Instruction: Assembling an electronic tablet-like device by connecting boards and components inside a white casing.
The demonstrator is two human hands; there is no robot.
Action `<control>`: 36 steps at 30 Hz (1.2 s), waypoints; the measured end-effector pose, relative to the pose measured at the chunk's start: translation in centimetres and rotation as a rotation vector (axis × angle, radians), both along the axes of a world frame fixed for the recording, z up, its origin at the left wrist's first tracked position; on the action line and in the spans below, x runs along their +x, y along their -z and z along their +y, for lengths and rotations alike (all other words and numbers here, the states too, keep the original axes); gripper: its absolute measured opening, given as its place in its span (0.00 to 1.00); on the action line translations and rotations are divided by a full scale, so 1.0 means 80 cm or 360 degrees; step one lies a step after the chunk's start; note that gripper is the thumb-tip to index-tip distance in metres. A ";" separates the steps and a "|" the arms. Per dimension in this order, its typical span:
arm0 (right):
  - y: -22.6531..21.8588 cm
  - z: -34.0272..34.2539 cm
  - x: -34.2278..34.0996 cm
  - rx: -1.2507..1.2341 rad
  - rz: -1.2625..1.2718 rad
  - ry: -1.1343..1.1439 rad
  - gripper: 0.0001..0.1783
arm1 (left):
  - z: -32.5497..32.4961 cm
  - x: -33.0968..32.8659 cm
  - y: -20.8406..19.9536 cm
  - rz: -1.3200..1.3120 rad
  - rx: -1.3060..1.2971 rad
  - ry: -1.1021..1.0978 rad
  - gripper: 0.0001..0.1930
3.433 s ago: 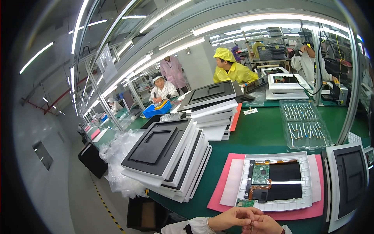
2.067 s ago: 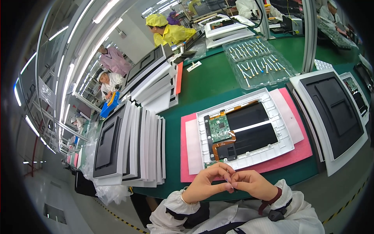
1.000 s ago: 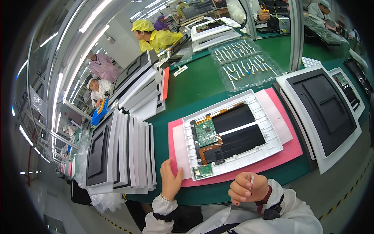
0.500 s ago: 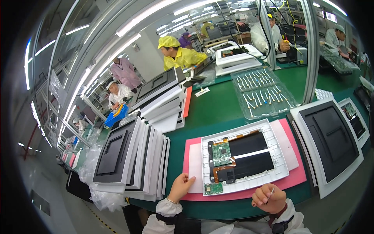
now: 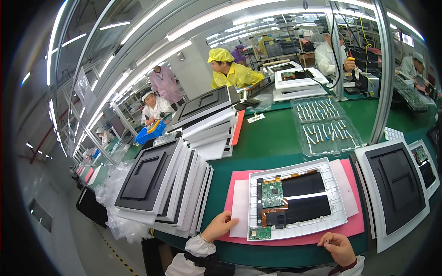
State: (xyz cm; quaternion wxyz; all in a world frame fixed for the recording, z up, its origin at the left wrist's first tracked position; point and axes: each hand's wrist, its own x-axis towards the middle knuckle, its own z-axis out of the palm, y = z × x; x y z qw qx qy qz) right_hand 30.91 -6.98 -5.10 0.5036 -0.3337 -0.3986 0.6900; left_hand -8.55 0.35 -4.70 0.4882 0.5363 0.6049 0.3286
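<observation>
A white tablet-like housing (image 5: 338, 207) lies open-backed before me, tilted slightly. Inside it are a green circuit board (image 5: 272, 193), orange-brown flat cables, black panels (image 5: 301, 185) and a smaller green board (image 5: 260, 233) at the lower left corner. Under the housing are a white foam sheet (image 5: 240, 202) and a pink foam mat (image 5: 354, 225). My left hand (image 5: 220, 227) rests by the sheet's left edge, fingers loosely stretched, holding nothing visible. Just off the mat's near right edge, my right hand (image 5: 340, 248) has its fingers pinched together; a thin, dark thing barely shows there.
Stacked white-and-black housings (image 5: 152, 177) stand at left, with more (image 5: 396, 188) leaning at right. Clear plastic trays (image 5: 324, 124) of short white cables lie beyond on the green table (image 5: 267, 138). A metal post (image 5: 384, 69) rises at right. Several people work farther back.
The view has shifted, so the table scene sits lower and farther right. My right hand has turned and drawn down slightly from the housing's near edge; my left hand stays beside the foam.
</observation>
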 end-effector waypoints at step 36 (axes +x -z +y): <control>0.011 -0.003 0.001 0.0194 -0.0072 -0.0186 0.03 | -0.009 -0.014 0.019 0.0066 0.0412 0.0319 0.11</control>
